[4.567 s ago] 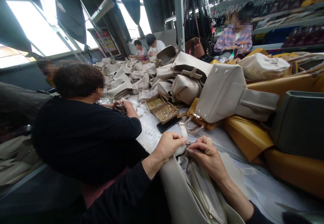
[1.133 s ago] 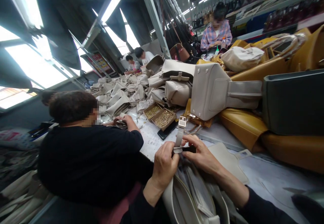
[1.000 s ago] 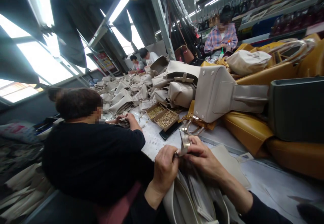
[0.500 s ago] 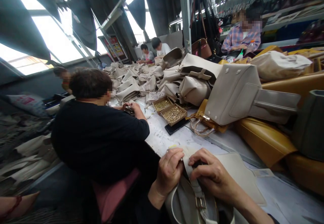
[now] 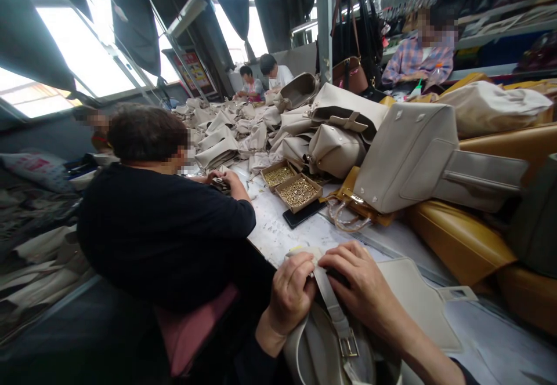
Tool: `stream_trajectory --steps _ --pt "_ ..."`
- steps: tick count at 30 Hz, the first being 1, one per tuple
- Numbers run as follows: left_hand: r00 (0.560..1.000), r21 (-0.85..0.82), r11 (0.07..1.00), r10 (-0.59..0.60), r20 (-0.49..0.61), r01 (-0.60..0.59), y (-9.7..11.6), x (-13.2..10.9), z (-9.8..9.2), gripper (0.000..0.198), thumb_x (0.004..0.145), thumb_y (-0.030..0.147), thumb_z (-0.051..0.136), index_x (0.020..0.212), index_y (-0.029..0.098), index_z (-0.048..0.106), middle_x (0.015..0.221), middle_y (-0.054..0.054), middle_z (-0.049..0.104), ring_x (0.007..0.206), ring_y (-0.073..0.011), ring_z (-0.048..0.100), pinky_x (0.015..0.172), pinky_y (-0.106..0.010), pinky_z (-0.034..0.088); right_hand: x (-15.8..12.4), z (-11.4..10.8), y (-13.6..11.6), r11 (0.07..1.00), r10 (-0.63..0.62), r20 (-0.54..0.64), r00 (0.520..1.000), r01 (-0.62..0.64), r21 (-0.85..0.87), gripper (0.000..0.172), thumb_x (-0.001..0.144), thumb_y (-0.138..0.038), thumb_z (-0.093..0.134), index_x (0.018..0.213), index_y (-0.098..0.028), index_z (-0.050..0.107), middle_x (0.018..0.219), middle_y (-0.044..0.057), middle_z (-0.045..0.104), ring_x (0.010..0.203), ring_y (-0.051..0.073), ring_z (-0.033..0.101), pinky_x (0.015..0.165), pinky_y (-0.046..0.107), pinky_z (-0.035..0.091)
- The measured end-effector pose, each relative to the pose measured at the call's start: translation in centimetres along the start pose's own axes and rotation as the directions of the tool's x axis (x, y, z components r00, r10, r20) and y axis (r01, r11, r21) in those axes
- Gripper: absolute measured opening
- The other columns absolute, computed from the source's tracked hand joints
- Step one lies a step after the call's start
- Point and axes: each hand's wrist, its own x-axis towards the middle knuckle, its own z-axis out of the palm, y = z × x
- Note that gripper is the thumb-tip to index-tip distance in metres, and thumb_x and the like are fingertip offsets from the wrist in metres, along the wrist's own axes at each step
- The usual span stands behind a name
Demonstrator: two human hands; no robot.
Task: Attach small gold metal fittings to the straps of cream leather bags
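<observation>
A light beige bag [image 5: 304,344] lies at the bottom centre, with a strap [image 5: 327,293] running down to a metal buckle [image 5: 348,345]. My left hand [image 5: 292,292] is closed on the strap's upper end, at its left side. From the right, my right hand [image 5: 359,280] pinches the same end, its fingertips close to those of my left hand. The fingers hide whatever small part lies between them. A flat beige flap [image 5: 420,298] with a slotted tab spreads to the right of my right hand.
Two boxes of small gold pieces [image 5: 298,192] and a black phone [image 5: 303,214] lie beyond my hands. A co-worker in black [image 5: 165,228] sits close at left. Beige bags [image 5: 400,153] and mustard bags [image 5: 465,234] are piled at right.
My right hand has moved up and left along the strap, and its fingers have drawn in beside my left fingertips. The view has shifted slightly.
</observation>
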Motion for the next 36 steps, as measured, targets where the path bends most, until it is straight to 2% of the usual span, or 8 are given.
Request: stream_trajectory --steps 11,16,19,22,25,28,32,36 --pt "1.000 0.044 0.999 -0.016 -0.024 0.017 -0.4 -0.7 0.8 0.024 0.093 0.004 0.056 0.114 0.015 0.061 0.105 -0.011 0.076 0.101 -0.0209 0.074 0.090 -0.032 0.063 1.2 -0.4 -0.4 1.000 -0.008 0.134 0.991 0.006 0.011 0.018 0.097 -0.013 0.058 0.107 -0.024 0.068 0.100 0.007 0.069 0.098 0.028 0.053 0.085 0.044 0.041" --pt "0.999 -0.012 1.000 0.009 0.050 -0.008 0.3 0.4 1.0 0.022 0.093 0.006 0.052 0.111 0.015 0.062 0.100 -0.010 0.074 0.095 -0.0220 0.073 0.085 -0.034 0.063 1.3 -1.4 1.3 0.969 0.072 0.189 0.979 -0.113 0.218 0.032 0.078 -0.006 0.052 0.099 -0.024 0.068 0.096 0.004 0.069 0.093 0.025 0.060 0.083 0.040 0.046" --pt "1.000 -0.030 0.999 0.016 0.017 -0.016 0.4 0.8 1.4 0.023 0.091 0.005 0.052 0.110 0.015 0.061 0.098 -0.010 0.073 0.093 -0.0223 0.073 0.084 -0.034 0.062 3.3 -3.6 3.2 0.923 0.088 0.352 0.932 -0.209 0.323 0.031 0.073 -0.012 0.052 0.093 -0.023 0.074 0.093 0.004 0.073 0.091 0.025 0.066 0.083 0.038 0.051" --pt "0.998 -0.025 0.999 -0.035 -0.044 0.034 0.3 0.9 1.8 0.021 0.092 0.005 0.052 0.108 0.015 0.060 0.096 -0.010 0.073 0.091 -0.0224 0.072 0.081 -0.035 0.062 7.1 -5.4 5.0 0.893 0.154 0.384 0.910 -0.295 0.340 0.034 0.076 -0.017 0.053 0.100 -0.020 0.078 0.099 0.006 0.078 0.096 0.026 0.071 0.086 0.036 0.054" --pt "0.994 -0.026 0.997 -0.072 -0.077 0.070 0.2 0.7 2.0 0.019 0.092 0.006 0.052 0.106 0.017 0.059 0.094 -0.009 0.072 0.088 -0.0224 0.072 0.079 -0.035 0.062 12.0 -4.9 6.7 0.956 0.239 0.369 0.898 -0.285 0.075 0.033 0.088 -0.023 0.053 0.110 -0.019 0.078 0.105 0.006 0.080 0.098 0.023 0.073 0.084 0.030 0.055" --pt "0.997 -0.042 0.999 -0.036 -0.070 0.033 0.3 0.4 2.1 0.020 0.090 0.006 0.053 0.106 0.016 0.059 0.095 -0.010 0.072 0.088 -0.0232 0.072 0.079 -0.036 0.062 16.7 -2.4 8.3 0.919 0.341 0.309 0.888 -0.244 -0.310 0.026 0.096 -0.025 0.055 0.109 -0.023 0.078 0.107 0.006 0.079 0.099 0.021 0.072 0.087 0.028 0.052" --pt "0.995 -0.041 0.999 0.012 -0.101 -0.016 0.1 0.1 2.3 0.025 0.086 0.004 0.052 0.108 0.015 0.060 0.096 -0.011 0.074 0.090 -0.0241 0.073 0.080 -0.036 0.062 21.0 1.3 10.0 0.847 0.403 0.347 0.847 -0.201 -0.492 0.017 0.100 -0.031 0.064 0.106 -0.019 0.074 0.109 0.008 0.075 0.102 0.022 0.070 0.092 0.038 0.054" --pt "0.986 -0.034 0.998 0.055 -0.156 -0.061 -0.3 0.0 2.6 0.027 0.084 0.004 0.049 0.106 0.015 0.060 0.093 -0.011 0.074 0.086 -0.0241 0.073 0.075 -0.034 0.061 23.1 3.9 10.8 0.798 0.433 0.398 0.809 -0.138 -0.586 0.025 0.101 -0.038 0.067 0.115 -0.018 0.068 0.117 0.007 0.070 0.101 0.022 0.069 0.089 0.042 0.059"
